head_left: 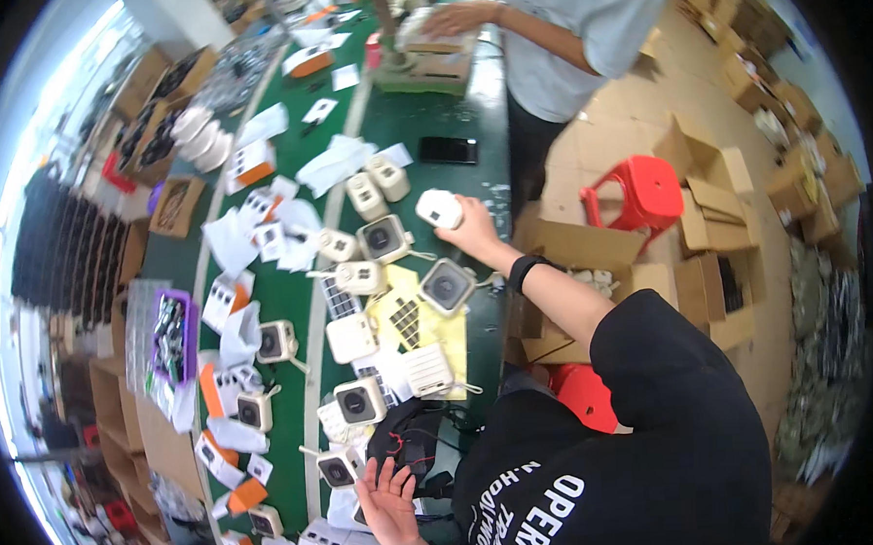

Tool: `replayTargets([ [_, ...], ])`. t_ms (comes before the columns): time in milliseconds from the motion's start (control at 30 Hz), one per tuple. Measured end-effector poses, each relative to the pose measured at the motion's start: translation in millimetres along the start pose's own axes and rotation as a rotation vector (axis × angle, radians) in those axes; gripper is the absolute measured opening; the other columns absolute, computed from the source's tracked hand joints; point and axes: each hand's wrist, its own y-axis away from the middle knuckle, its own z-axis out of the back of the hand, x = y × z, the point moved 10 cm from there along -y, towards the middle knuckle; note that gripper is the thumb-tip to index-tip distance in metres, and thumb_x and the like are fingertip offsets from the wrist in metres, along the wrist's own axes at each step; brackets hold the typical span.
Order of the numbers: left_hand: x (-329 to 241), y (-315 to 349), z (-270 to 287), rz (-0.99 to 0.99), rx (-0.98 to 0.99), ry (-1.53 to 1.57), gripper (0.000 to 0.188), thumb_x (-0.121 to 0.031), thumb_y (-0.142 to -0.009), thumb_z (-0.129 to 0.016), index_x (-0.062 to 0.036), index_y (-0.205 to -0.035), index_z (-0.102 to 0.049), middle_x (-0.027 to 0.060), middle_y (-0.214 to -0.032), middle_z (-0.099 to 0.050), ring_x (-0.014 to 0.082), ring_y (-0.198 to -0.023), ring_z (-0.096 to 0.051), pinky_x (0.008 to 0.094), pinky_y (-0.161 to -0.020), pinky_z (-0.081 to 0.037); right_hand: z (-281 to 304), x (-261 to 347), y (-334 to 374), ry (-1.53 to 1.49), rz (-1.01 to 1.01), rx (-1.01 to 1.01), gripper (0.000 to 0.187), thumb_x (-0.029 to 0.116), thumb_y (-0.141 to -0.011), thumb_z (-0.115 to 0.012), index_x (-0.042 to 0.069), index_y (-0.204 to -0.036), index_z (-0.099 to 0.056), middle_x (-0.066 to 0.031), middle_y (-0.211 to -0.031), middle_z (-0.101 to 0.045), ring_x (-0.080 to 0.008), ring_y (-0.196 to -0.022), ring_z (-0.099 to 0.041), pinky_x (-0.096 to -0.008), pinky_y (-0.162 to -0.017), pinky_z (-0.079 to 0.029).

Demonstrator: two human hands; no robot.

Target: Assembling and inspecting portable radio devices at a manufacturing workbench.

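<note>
The right hand (474,234) holds a white device (440,210) over the green table (483,173), fingers pinching it, while the left hand's (390,506) spread; moving it likely calls for keeping that grip.

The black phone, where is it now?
In the head view, the black phone lies on the green table, upper middle, beyond the right hand and left of the co-worker.

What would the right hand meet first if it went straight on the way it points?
Probably the nearer of two cream, boxy devices side by side, just beyond the white, rounded device the right hand holds; depth is unclear, so the hand might pass above.
</note>
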Motion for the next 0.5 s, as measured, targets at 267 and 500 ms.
replayTargets([
  [267, -12.7, 14.7, 50.8, -0.088, -0.122, 0.024, 0.043, -0.037, -0.093, -0.039, -0.0029, -0.118, -0.044, 0.0155, -0.108, -0.053, 0.0262, -0.091, -0.057, 0.0358, -0.078, -0.049, -49.2, 5.9, 12.8, 0.333, 0.259, 0.057, 0.082, 0.020, -0.060, -0.076, -0.002, -0.127, -0.033, -0.0241, -0.129, -0.031, -0.0432, -0.120, -0.028, -0.0454, -0.102, -0.025],
  [500, -23.5, 11.3, 83.7, -0.080, -0.202, 0.113, 0.044, -0.036, -0.093, -0.039, -0.0022, -0.121, -0.042, 0.0150, -0.109, -0.053, 0.0267, -0.092, -0.057, 0.0347, -0.079, -0.048, -74.9, 141.3, 35.9, 0.046, 0.450, -0.087, 0.064, 0.021, -0.071, -0.070, 0.003, -0.124, -0.039, -0.0212, -0.129, -0.035, -0.0376, -0.121, -0.030, -0.0446, -0.100, -0.026],
])
